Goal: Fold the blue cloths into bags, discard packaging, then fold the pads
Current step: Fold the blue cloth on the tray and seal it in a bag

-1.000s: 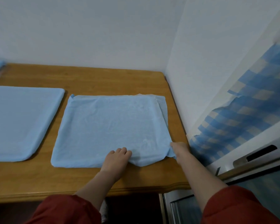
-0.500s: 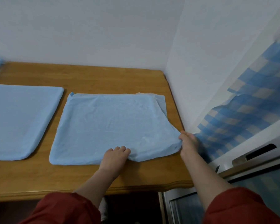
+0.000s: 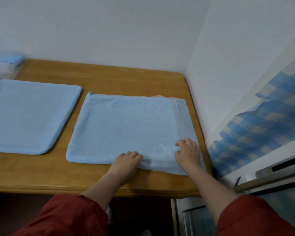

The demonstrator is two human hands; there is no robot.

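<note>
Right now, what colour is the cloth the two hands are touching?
The cloth is plain light blue, clearest in the head view.

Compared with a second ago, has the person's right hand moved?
Yes. The right hand has come leftward, away from the right edge of the table, and now rests on the blue cloth.

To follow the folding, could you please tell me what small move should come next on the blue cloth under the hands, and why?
Probably lift the near edge and carry it toward the far edge: the blue cloth lies flat on the table, and the left hand and right hand both sit at that near edge.
</note>
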